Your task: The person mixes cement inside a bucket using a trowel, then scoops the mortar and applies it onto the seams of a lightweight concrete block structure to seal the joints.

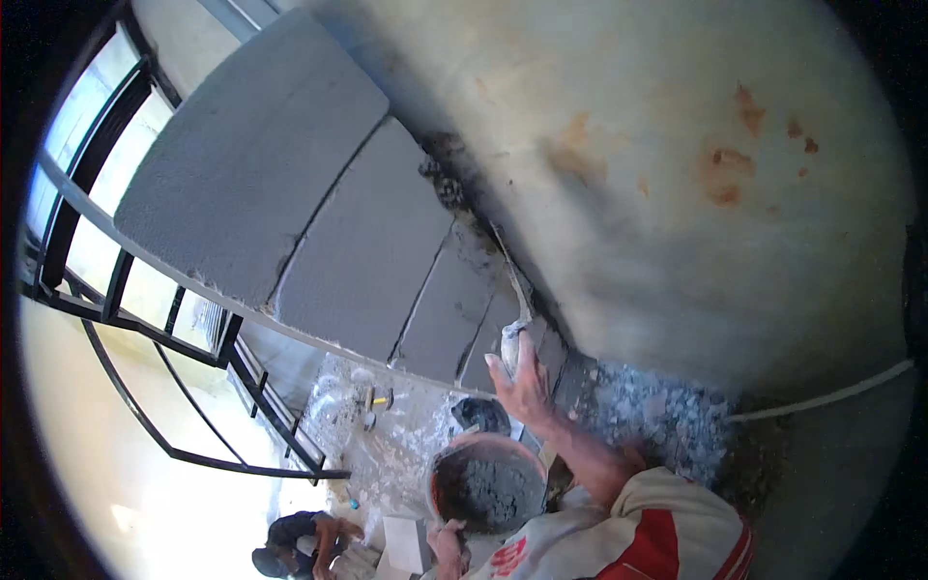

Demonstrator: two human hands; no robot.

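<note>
My right hand (525, 391) is closed around the handle of a trowel (519, 290), whose narrow blade points up along the gap between the grey block surface (372, 246) and the plastered wall (619, 222). The blade shows nearly edge-on, so I cannot tell whether mortar is on it. Below it, a reddish-brown bucket (434, 476) holds wet grey mortar (493, 491). My left hand (448, 547) grips the near left rim of the bucket. Dark joints separate the grey blocks, and dark crumbly material (443, 182) lies in the gap beside the wall.
Black metal railing (174, 450) curves along the left. A person (304, 543) crouches at lower left, near a pale block (406, 544). On the floor lie a yellow-handled tool (382, 399), a black bag-like thing (480, 416) and grey rubble (662, 411). A pale hose (822, 399) runs at right.
</note>
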